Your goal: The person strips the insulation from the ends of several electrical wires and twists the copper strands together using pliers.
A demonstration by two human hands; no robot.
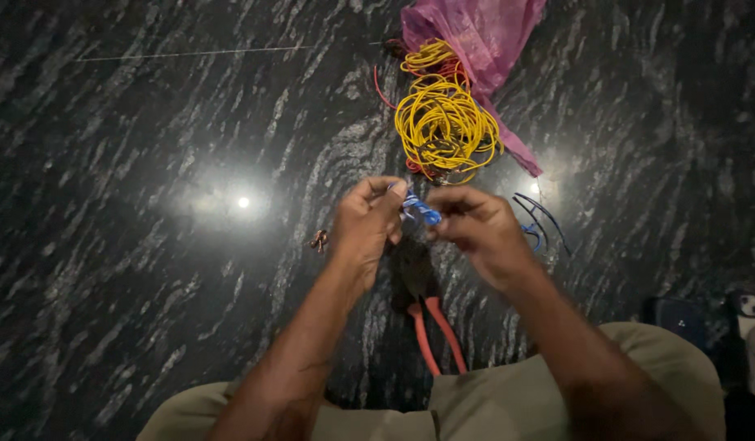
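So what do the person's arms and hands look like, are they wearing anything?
Both arms are bare, with no sleeves in sight. The left hand and right hand wear no gloves, and no rings, watch or bracelets show. Lower down, the legs are covered in light khaki trousers.

A polished black stone floor (149, 310) is seen, on which yellow wire coils (444, 122), a pink bag (483, 37), red-handled pliers (433, 322) and loose blue wire pieces (541, 222) are laid.

Polished black stone floor (149, 310) with white streaks, glossy (almost mirror-like), two bright lamp reflections (243, 202) glaring on it, dim surroundings, edges falling into shadow
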